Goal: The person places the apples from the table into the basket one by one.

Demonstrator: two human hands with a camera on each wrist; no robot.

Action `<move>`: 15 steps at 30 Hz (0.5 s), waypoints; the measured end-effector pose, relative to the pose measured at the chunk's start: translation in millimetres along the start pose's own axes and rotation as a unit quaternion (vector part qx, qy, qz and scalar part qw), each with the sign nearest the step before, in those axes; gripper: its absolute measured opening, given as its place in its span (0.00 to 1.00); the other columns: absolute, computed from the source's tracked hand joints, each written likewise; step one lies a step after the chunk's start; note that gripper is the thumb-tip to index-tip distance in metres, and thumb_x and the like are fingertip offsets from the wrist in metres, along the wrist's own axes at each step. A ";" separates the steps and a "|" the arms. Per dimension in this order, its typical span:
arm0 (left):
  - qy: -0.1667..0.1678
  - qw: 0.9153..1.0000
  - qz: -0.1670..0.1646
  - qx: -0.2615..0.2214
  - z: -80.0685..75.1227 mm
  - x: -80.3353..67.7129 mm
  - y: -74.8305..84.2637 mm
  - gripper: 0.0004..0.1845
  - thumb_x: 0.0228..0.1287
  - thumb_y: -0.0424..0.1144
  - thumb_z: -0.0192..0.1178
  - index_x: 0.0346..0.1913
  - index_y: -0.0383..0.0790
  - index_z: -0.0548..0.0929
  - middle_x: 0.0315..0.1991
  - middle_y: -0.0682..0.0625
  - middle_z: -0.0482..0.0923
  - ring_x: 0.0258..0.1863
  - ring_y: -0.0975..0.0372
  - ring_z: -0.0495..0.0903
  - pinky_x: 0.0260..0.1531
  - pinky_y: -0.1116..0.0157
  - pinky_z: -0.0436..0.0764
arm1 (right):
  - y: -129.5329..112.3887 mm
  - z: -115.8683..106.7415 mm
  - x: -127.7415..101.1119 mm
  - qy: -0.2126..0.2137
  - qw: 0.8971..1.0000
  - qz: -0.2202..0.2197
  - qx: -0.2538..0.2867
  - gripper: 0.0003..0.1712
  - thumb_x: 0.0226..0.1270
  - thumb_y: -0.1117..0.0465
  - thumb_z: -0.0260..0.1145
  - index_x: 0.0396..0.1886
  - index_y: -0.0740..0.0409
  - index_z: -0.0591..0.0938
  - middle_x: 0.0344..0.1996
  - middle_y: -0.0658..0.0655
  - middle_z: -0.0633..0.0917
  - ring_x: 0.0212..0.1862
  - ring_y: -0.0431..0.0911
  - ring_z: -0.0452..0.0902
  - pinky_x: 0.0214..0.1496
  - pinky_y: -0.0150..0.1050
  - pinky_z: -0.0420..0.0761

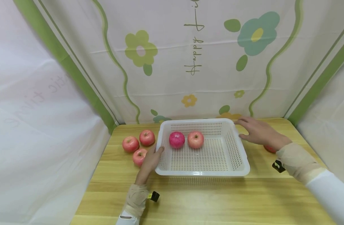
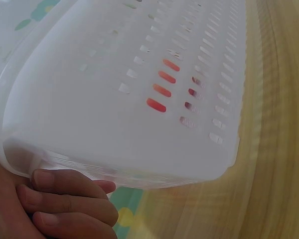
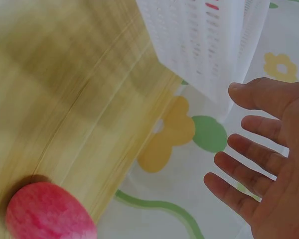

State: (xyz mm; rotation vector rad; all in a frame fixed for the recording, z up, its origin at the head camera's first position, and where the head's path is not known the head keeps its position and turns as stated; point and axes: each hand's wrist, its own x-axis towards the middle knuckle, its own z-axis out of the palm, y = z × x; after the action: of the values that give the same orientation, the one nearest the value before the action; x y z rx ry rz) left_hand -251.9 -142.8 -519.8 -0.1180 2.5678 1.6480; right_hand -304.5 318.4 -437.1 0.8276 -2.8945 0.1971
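A white plastic basket (image 1: 203, 173) with slotted walls sits on the wooden table, holding a pinkish-red apple (image 1: 195, 139) and a deep magenta round fruit (image 1: 176, 140). My left hand (image 1: 151, 160) grips its left rim, thumb over the top; in the left wrist view the curled fingers (image 2: 72, 204) show at the rim from outside. At the far right corner, my right hand (image 1: 256, 131) is spread beside the rim, palm empty. In the right wrist view its straight fingers (image 3: 244, 174) stand apart from each other, with the thumb overlapping the basket's corner.
Three apples lie left of the basket: one apple (image 1: 130, 144), another apple (image 1: 147, 137) and a third apple (image 1: 140, 157) partly behind my left hand. A red fruit (image 3: 50, 214) lies right of the basket. A flower-printed curtain (image 1: 166, 78) hangs behind the table (image 1: 189, 203).
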 end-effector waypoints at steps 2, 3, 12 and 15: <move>0.002 1.000 -0.002 -0.001 0.0 0.2 0.6 0.29 0.81 0.52 0.51 0.77 0.42 0.72 0.59 0.33 0.83 0.50 0.47 0.88 0.47 0.51 0.89 | 3.6 -0.2 -2.1 -0.004 1.000 0.005 -0.001 0.33 0.69 0.56 0.75 0.69 0.64 0.79 0.65 0.69 0.81 0.65 0.67 0.78 0.60 0.66 0.82; 0.001 1.000 -0.001 -0.001 0.0 0.3 0.8 0.29 0.81 0.51 0.51 0.78 0.42 0.72 0.59 0.33 0.83 0.50 0.47 0.88 0.47 0.51 0.89 | 5.4 -0.3 -3.1 -0.005 1.000 0.007 -0.001 0.33 0.69 0.56 0.75 0.70 0.64 0.79 0.65 0.69 0.80 0.65 0.67 0.78 0.60 0.66 0.82; 0.001 1.000 0.002 0.001 0.7 1.3 -0.4 0.30 0.81 0.51 0.51 0.78 0.42 0.71 0.59 0.33 0.83 0.49 0.48 0.88 0.47 0.51 0.89 | 20.5 -1.3 -15.0 -0.012 0.999 0.029 0.006 0.32 0.69 0.56 0.73 0.69 0.66 0.79 0.65 0.70 0.80 0.66 0.68 0.77 0.63 0.67 0.80; 0.002 1.000 0.005 -0.001 1.1 0.8 -0.5 0.29 0.82 0.50 0.51 0.77 0.40 0.72 0.59 0.32 0.83 0.49 0.47 0.88 0.47 0.50 0.89 | 26.0 -0.1 -18.3 -0.019 0.999 0.038 0.008 0.33 0.70 0.56 0.73 0.69 0.66 0.78 0.66 0.72 0.79 0.66 0.70 0.76 0.64 0.69 0.78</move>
State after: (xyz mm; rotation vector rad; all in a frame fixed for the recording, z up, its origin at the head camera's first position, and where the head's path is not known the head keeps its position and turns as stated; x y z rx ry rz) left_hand -252.6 -142.1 -520.8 -0.1093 2.5747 1.6547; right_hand -302.9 349.7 -442.2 0.7314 -2.9665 0.2151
